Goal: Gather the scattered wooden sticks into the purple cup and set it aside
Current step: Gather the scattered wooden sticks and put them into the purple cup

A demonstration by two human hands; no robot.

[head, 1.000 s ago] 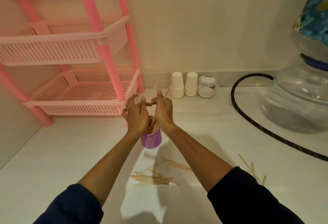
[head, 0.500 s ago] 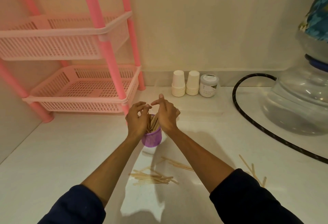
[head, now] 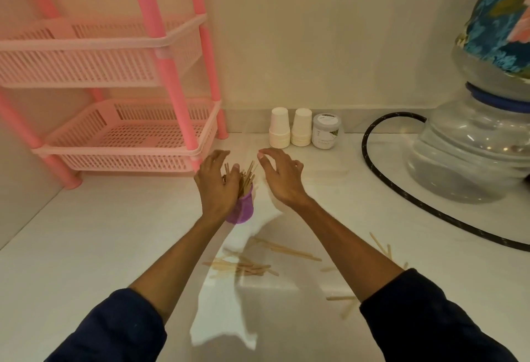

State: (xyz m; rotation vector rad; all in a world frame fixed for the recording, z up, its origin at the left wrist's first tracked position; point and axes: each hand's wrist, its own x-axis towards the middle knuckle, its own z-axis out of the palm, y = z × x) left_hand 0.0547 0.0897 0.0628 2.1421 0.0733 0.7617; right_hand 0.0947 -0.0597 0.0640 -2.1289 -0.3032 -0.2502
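The purple cup (head: pixel 240 209) stands on the white counter (head: pixel 94 247) at the middle of the frame, bristling with the wooden sticks (head: pixel 246 176) already dropped into it. The left hand (head: pixel 217 186) is in front of the cup with fingers curved by the stick tops, but whether it actually grips the cup or the sticks I cannot tell. The right hand (head: pixel 282 177) hovers just to the right of the cup, fingers spread and loose, holding nothing. The job looks roughly midway: a bundle is in, and plenty remain. A loose pile (head: pixel 238 267) lies below the cup between the forearms, a few strays (head: pixel 381 245) sit further right by the right arm, and two more (head: pixel 342 298) lie near the right sleeve. The next move is likely a reach down to that pile to pinch up the flat, thin sticks, which may be awkward to lift off the smooth surface. Around stand a pink rack (head: pixel 120 135) at the upper left, paper cups (head: pixel 279 128) and a small jar (head: pixel 327 131) by the wall, and a black hose (head: pixel 381 172) curling from a water bottle (head: pixel 470 155) at the right; none of these blocks the reach.
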